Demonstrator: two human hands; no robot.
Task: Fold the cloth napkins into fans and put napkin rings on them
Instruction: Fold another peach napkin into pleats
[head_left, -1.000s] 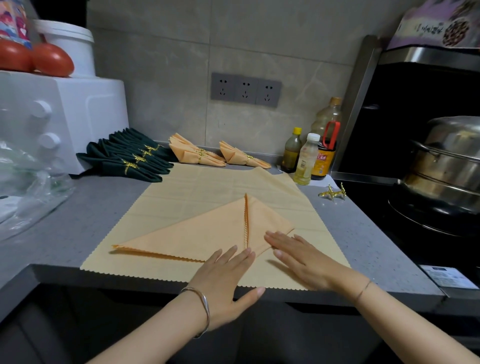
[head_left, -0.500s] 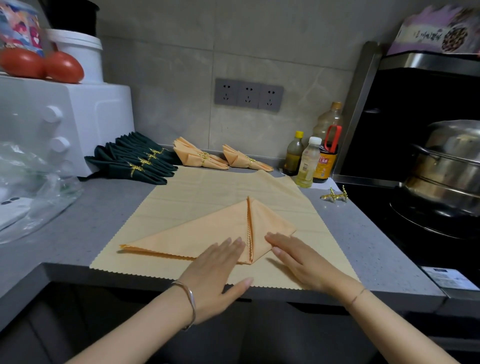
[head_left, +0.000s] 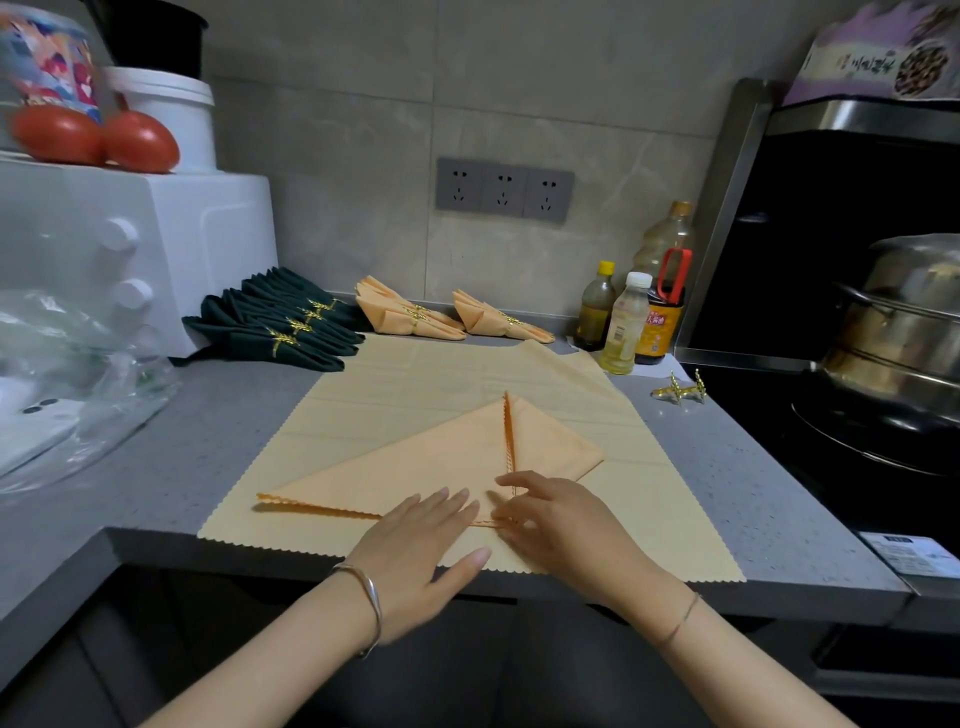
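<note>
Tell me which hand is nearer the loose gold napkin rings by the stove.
Right. The right hand lies on the orange napkin, nearer the gold napkin rings; the left hand lies farther left.

Orange napkin (head_left: 415, 467) folded to a triangle on a yellow mat (head_left: 467, 379). Left hand (head_left: 415, 551) flat at its near edge; right hand (head_left: 566, 525) pinching the near corner.

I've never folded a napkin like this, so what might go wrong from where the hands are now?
The orange napkin lies on a loose yellow cloth whose near edge overhangs the counter; pressing with the left hand and right hand could slide both layers and spoil the fold. The gold napkin rings sit near the stove edge and could get knocked off.
</note>
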